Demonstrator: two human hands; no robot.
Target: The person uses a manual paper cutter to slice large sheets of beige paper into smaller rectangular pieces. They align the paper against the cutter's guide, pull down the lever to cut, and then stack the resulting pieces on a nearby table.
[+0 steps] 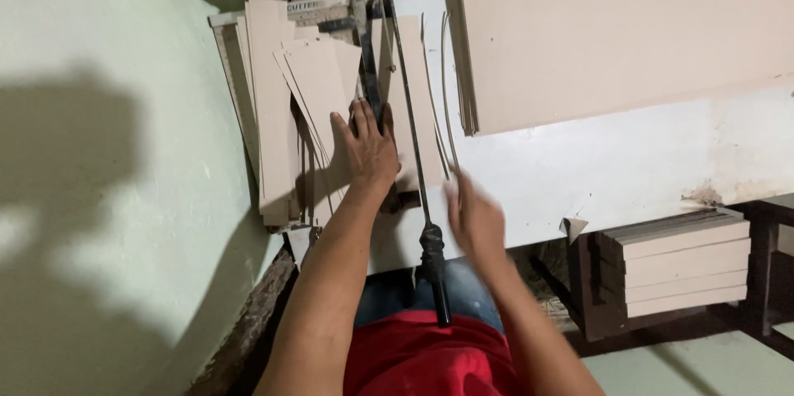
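Observation:
My left hand [366, 146] lies flat, fingers spread, pressing a tan cardboard sheet [321, 81] against the clamp bar of a paper cutter [372, 73]. The cutter's long blade arm [411, 131] runs toward me and ends in a black handle [434, 268] over my lap. My right hand [475, 218] is blurred just right of that handle, fingers apart, holding nothing I can make out. Thin cut strips [447, 90] lie right of the blade on the white table [595, 172].
A big stack of tan boards [612, 32] covers the table's far right. Cut cardboard pieces [269, 115] pile up on the left of the cutter. A stack of cut sheets [682, 268] sits on a low stand at right. A pale green wall [99, 181] is on the left.

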